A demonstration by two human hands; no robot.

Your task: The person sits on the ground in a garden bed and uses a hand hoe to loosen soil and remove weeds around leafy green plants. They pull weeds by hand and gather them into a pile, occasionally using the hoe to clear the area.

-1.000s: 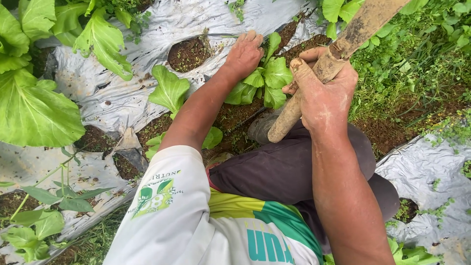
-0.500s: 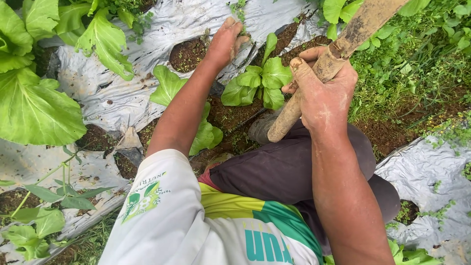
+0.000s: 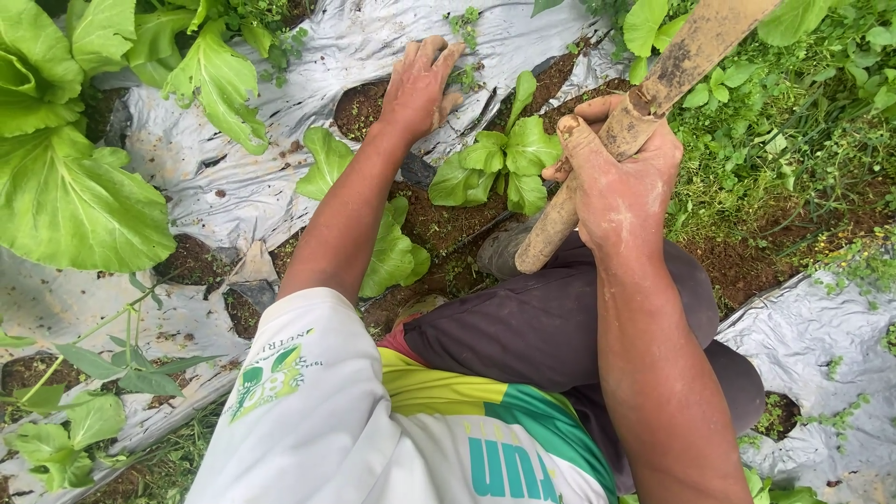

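My right hand [image 3: 616, 177] grips the wooden handle [image 3: 560, 219] of a soil-caked blade tool [image 3: 695, 42] that slants up to the top right. My left hand [image 3: 418, 86] reaches forward with fingers spread, palm down on the silver plastic mulch beside a planting hole of bare soil [image 3: 359, 105]. A small leafy green seedling [image 3: 509, 159] grows between both hands, in a torn opening of the mulch. My bent knee in dark trousers [image 3: 551, 317] sits below the tool.
Silver plastic mulch [image 3: 233, 187] covers the bed, with more on the right [image 3: 812, 327]. Large leafy plants [image 3: 65, 196] stand at the left. Grass and weeds [image 3: 793, 121] fill the furrow at the right. Another seedling [image 3: 392, 252] grows by my left arm.
My left hand left the seedling's leaves and moved forward and left to the mulch by the soil hole, its fingers spreading. The right hand and tool stayed put.
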